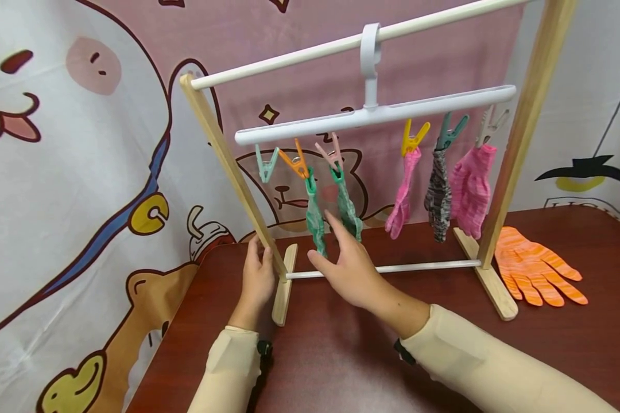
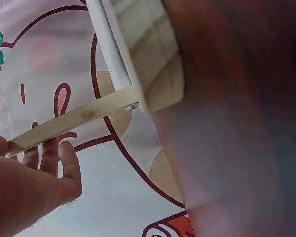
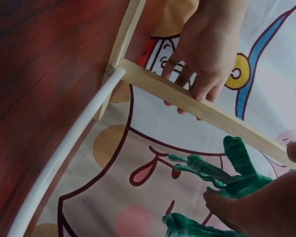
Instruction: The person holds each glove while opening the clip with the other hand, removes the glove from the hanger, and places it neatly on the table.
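My left hand grips the left wooden post of a drying rack low down, its fingers curled round the wood. Two green gloves hang side by side from a white hanger, one under an orange clothespin, the other under a pink clothespin. In front of them is my right hand, its index finger and thumb extended. The right wrist view shows its thumb next to a green glove; contact is unclear. A mint clothespin at the hanger's left end holds nothing.
Further right hang a pink glove, a grey mottled glove and another pink glove. An orange glove lies on the brown table by the rack's right foot. A white lower bar joins the feet.
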Demonstrator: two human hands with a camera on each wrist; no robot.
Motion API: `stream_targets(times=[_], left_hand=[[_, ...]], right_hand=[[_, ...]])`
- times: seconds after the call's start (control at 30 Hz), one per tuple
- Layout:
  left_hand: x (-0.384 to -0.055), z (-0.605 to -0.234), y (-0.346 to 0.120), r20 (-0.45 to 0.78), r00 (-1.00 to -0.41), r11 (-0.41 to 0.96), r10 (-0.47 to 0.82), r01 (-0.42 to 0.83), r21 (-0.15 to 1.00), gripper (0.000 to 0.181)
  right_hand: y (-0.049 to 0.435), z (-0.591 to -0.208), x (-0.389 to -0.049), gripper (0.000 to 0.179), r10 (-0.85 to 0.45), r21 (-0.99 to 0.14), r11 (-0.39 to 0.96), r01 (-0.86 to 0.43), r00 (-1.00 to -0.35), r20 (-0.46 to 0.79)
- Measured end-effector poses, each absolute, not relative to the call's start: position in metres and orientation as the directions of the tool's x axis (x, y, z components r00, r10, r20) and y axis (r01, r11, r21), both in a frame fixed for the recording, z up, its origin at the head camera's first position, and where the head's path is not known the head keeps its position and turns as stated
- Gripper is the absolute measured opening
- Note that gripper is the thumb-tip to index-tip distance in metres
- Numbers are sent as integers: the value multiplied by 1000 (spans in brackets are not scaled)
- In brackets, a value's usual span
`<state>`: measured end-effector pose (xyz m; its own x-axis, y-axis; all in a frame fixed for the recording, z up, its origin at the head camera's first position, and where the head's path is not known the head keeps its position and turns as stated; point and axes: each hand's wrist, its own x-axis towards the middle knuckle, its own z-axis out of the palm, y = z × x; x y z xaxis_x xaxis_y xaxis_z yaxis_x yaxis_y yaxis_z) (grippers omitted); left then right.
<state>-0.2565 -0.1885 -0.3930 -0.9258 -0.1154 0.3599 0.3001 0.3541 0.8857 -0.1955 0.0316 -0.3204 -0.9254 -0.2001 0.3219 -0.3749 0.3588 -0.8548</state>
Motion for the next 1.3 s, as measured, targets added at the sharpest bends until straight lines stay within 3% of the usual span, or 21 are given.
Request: stream_targets(times=[0.73, 1.3], left_hand=[[-258, -394, -187, 349, -928, 360, -126, 285, 888, 43], [-258, -396, -190, 381, -917, 361, -121, 317, 877, 39]], right_hand=[[21, -327, -211, 63, -138, -886, 245, -394, -919, 370], [18, -326, -214, 52, -80, -885, 237, -401, -916, 393]])
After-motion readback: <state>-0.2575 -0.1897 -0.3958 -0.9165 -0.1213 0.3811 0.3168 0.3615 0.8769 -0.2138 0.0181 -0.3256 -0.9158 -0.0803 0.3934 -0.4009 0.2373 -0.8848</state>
